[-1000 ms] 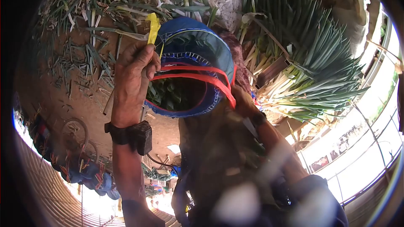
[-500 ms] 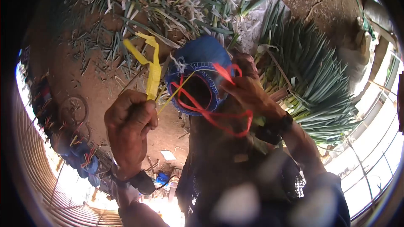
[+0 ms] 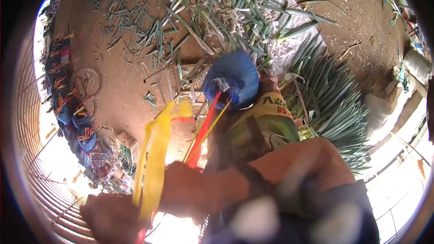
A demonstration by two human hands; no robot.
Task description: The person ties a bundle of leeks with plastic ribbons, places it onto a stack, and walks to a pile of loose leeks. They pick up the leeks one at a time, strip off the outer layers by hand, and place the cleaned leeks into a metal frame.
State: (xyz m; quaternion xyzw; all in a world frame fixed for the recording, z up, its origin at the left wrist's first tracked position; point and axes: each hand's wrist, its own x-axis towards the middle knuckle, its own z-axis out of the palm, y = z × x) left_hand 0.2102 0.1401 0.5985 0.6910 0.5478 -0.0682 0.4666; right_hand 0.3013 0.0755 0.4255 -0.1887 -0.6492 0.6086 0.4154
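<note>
A blue mesh or cloth sack (image 3: 235, 79) stands below me, its stitched mouth drawn tight. A red plastic ribbon (image 3: 203, 135) and a thin yellow cord run from that mouth, pulled taut toward my hands. My right hand (image 3: 187, 190) reaches across my body and looks closed where the ribbons meet it, though its fingers are mostly hidden. At the lower left, my left hand (image 3: 113, 217) is closed in shadow around a yellow ribbon (image 3: 156, 167), whose loose ends stick up blurred. A bit of red ribbon shows beside that hand.
Cut green leaves (image 3: 212, 13) litter the earth floor ahead. Bundled leeks or green onions (image 3: 332, 108) lie at right. A printed sack-like cloth (image 3: 266, 122) covers my leg. Several filled blue sacks (image 3: 68, 104) line the left side near a wheel (image 3: 87, 82).
Both hands have pulled down and left toward me, my right arm now crossing my body. The sack's open mouth has been cinched, and the slack red ribbon is now taut.
</note>
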